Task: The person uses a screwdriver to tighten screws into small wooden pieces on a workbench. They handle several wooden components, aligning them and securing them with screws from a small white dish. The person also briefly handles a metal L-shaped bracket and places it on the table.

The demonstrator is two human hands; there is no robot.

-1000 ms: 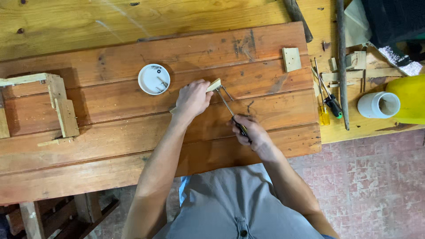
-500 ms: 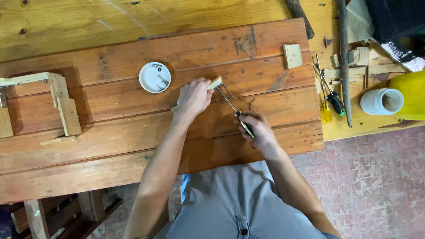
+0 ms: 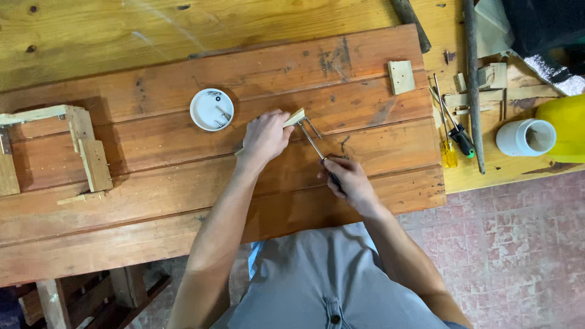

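A: Largest first: we have the reddish plank workbench point(image 3: 183, 201) filling the left and middle of the frame, and a paler bench point(image 3: 122, 36) behind it along the top.

B: At the left edge we see a half-built frame of pale wood pieces point(image 3: 73, 143), standing on the planks, well apart from our hands.

A: At the right edge sits a white cylindrical cup point(image 3: 525, 136) beside something yellow point(image 3: 567, 125), and just left of them lie two screwdrivers point(image 3: 454, 137) and a long dark rod point(image 3: 472, 85).

B: A small square offcut point(image 3: 400, 77) lies in the upper right of the red planks, and a white round lid point(image 3: 211, 109) with a few screws or nails in it sits left of centre, near our left hand.

A: Our left hand point(image 3: 265, 137) is pressed down and closed over a small pale wood block point(image 3: 295, 117) at centre; only the block's end shows past the fingers.

B: Our right hand point(image 3: 346, 180) is wrapped around the dark handle of a thin metal tool point(image 3: 314, 141), whose forked head touches the block's end.

A: As for progress, we judge the work on this block to be under way. Whether any fastener is already in or out, we cannot tell: it is too small.

B: The frame at left looks unfinished, so there seems to be more left than done.
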